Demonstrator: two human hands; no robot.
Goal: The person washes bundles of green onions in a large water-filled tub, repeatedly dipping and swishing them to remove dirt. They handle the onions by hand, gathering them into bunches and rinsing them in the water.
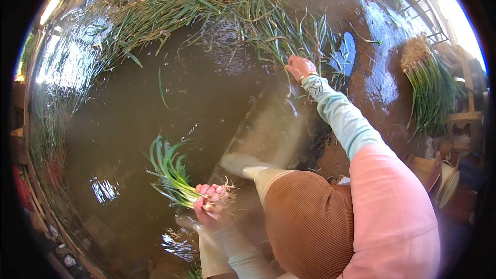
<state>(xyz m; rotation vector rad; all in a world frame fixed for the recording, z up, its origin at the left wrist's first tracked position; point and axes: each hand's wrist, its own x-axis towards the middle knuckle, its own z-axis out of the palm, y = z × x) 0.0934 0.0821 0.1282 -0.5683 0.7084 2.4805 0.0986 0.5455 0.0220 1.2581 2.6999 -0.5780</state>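
Observation:
My left hand [209, 215] is wrapped round a bunch of green onions [178, 183] above the murky water. Their green leaves fan out to the left, and the pale bulbs with stringy roots [223, 196] stick out on the right. With my right arm stretched forward, my right hand [300, 67] is at the edge of a floating mass of loose green onion leaves [227, 2]. Its fingers are pressed together on leaves, and thin strands trail just below them. A blue scrap [347, 54] lies just right of that hand.
Brown water [134, 113] surrounds my legs, with a pale slab beneath the surface. On the right, a large bundle of green onions [431, 85] rests with its roots upward. Wet mud [380, 85] borders the water there. A wooden edge [39, 191] curves along the left.

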